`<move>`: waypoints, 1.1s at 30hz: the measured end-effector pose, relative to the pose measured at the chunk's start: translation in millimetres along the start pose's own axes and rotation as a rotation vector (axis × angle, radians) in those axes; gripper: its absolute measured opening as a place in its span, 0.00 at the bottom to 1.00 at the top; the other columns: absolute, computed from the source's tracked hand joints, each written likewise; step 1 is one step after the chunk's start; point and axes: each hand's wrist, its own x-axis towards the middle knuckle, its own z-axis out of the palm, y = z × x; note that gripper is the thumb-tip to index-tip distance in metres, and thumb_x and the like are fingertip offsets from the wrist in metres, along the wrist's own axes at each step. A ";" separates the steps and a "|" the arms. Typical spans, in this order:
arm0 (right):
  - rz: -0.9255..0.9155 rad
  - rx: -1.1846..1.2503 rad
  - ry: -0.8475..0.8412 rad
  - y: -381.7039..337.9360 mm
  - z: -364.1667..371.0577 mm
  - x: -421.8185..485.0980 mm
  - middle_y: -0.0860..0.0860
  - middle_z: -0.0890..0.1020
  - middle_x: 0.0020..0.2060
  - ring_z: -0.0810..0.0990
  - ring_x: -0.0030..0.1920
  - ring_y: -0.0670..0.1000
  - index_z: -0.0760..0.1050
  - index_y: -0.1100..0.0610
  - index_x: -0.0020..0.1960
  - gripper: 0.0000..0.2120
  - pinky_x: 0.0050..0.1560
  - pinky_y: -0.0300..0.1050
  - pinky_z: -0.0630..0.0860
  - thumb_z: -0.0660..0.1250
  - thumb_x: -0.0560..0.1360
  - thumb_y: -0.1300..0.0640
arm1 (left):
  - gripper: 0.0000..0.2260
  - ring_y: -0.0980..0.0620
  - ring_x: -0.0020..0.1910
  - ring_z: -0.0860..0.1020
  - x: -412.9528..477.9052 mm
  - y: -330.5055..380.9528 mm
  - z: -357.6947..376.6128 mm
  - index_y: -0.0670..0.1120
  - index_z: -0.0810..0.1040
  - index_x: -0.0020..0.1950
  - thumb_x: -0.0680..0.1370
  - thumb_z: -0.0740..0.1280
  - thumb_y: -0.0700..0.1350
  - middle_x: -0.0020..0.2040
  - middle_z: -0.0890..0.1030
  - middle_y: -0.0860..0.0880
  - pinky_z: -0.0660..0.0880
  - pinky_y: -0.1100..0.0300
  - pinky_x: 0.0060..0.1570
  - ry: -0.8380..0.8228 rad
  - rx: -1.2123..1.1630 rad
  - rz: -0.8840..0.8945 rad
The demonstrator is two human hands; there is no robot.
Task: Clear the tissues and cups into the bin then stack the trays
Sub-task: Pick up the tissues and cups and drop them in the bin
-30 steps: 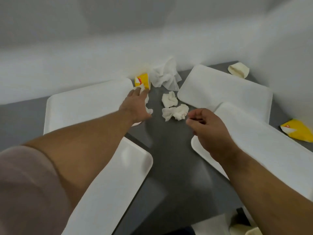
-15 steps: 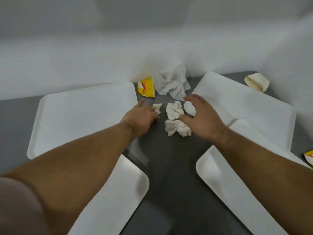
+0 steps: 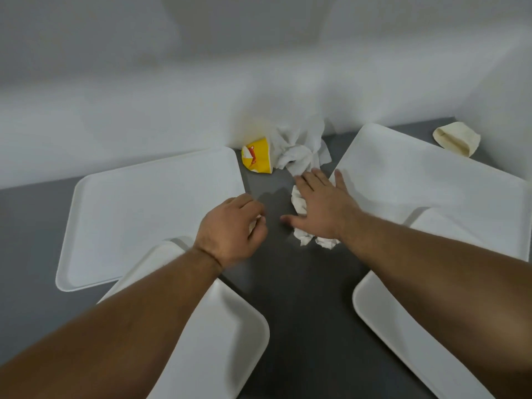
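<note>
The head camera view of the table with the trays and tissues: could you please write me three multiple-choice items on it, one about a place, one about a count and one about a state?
1. Where does the yellow cup lie?
A. On the near right tray
B. On the grey table by the wall, beside the big tissue
C. In the left hand

2. How many white trays show?
A. Two
B. Six
C. Four

3. How is the right hand?
A. Spread flat over crumpled tissues
C. Gripping a tray rim
B. Closed in a fist in the air

Answers:
1 B: the yellow cup lies on its side on the table, touching the big tissue.
2 C: far left tray, near left tray, far right tray, near right tray.
3 A: the right hand has its fingers spread over the crumpled tissues.
</note>
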 end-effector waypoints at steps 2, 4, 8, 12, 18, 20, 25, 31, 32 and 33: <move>-0.091 0.022 0.119 -6.0 7.6 -8.8 0.55 0.65 0.77 0.60 0.78 0.58 0.57 0.55 0.80 0.49 0.78 0.62 0.52 0.48 0.72 0.22 | 0.18 0.51 0.37 0.76 0.9 -1.3 3.5 0.48 0.82 0.45 0.81 0.57 0.56 0.40 0.78 0.52 0.72 0.59 0.33 0.013 0.034 -0.050; -0.131 0.124 0.192 -12.0 16.9 -19.6 0.54 0.69 0.72 0.68 0.72 0.56 0.60 0.55 0.78 0.43 0.76 0.56 0.60 0.53 0.74 0.26 | 0.20 0.55 0.35 0.73 1.4 -2.2 8.9 0.50 0.82 0.42 0.82 0.57 0.59 0.37 0.75 0.55 0.66 0.63 0.31 0.022 0.051 -0.097; -0.052 0.254 0.258 -20.5 30.7 -36.6 0.53 0.75 0.65 0.73 0.63 0.55 0.63 0.55 0.78 0.37 0.67 0.54 0.69 0.58 0.77 0.33 | 0.20 0.57 0.36 0.73 1.0 -1.7 16.6 0.51 0.83 0.45 0.81 0.58 0.62 0.38 0.77 0.55 0.71 0.63 0.36 0.032 0.009 -0.146; 0.051 0.251 0.209 -21.5 29.1 -38.0 0.52 0.81 0.57 0.78 0.55 0.55 0.76 0.52 0.64 0.23 0.58 0.51 0.73 0.57 0.80 0.38 | 0.18 0.55 0.42 0.76 2.1 1.9 18.3 0.50 0.84 0.53 0.80 0.62 0.61 0.47 0.83 0.51 0.76 0.59 0.46 -0.007 -0.040 -0.215; 0.014 0.237 0.329 -18.7 15.1 -36.8 0.57 0.80 0.47 0.77 0.50 0.57 0.84 0.61 0.49 0.16 0.54 0.50 0.72 0.66 0.79 0.49 | 0.13 0.54 0.44 0.78 -0.8 5.4 14.7 0.51 0.83 0.55 0.80 0.66 0.57 0.50 0.84 0.50 0.75 0.59 0.50 0.033 -0.079 -0.237; 0.058 0.453 0.376 -19.2 1.1 -38.0 0.58 0.83 0.46 0.80 0.48 0.59 0.84 0.62 0.47 0.08 0.52 0.50 0.74 0.71 0.75 0.57 | 0.13 0.53 0.44 0.79 -2.9 5.1 11.7 0.50 0.83 0.54 0.80 0.66 0.57 0.49 0.84 0.50 0.76 0.59 0.49 0.049 -0.089 -0.243; 0.167 0.659 0.416 -14.6 -19.9 -56.6 0.50 0.82 0.44 0.80 0.41 0.52 0.73 0.49 0.54 0.08 0.43 0.45 0.77 0.66 0.76 0.54 | 0.13 0.55 0.43 0.78 -7.2 4.2 6.0 0.50 0.84 0.53 0.81 0.66 0.57 0.48 0.84 0.51 0.74 0.61 0.47 0.094 -0.141 -0.247; 0.262 0.404 0.190 -34.9 12.1 -96.6 0.52 0.76 0.57 0.75 0.59 0.54 0.77 0.48 0.65 0.27 0.60 0.49 0.74 0.60 0.74 0.32 | 0.18 0.53 0.38 0.76 -12.6 6.0 2.7 0.48 0.83 0.44 0.81 0.64 0.60 0.38 0.79 0.52 0.74 0.59 0.42 0.064 -0.191 -0.230; 0.290 0.330 0.178 -43.2 18.7 -104.4 0.53 0.76 0.57 0.74 0.58 0.56 0.77 0.49 0.62 0.27 0.59 0.52 0.75 0.60 0.73 0.31 | 0.19 0.53 0.38 0.75 -13.2 7.2 1.9 0.48 0.81 0.42 0.80 0.63 0.61 0.36 0.77 0.52 0.72 0.60 0.41 0.053 -0.197 -0.230; 0.317 0.244 0.200 -52.0 25.2 -112.0 0.53 0.75 0.56 0.74 0.57 0.56 0.76 0.50 0.60 0.26 0.55 0.53 0.77 0.60 0.74 0.33 | 0.19 0.53 0.36 0.74 -13.8 8.5 1.1 0.50 0.78 0.39 0.80 0.62 0.62 0.35 0.76 0.52 0.70 0.60 0.41 0.042 -0.197 -0.232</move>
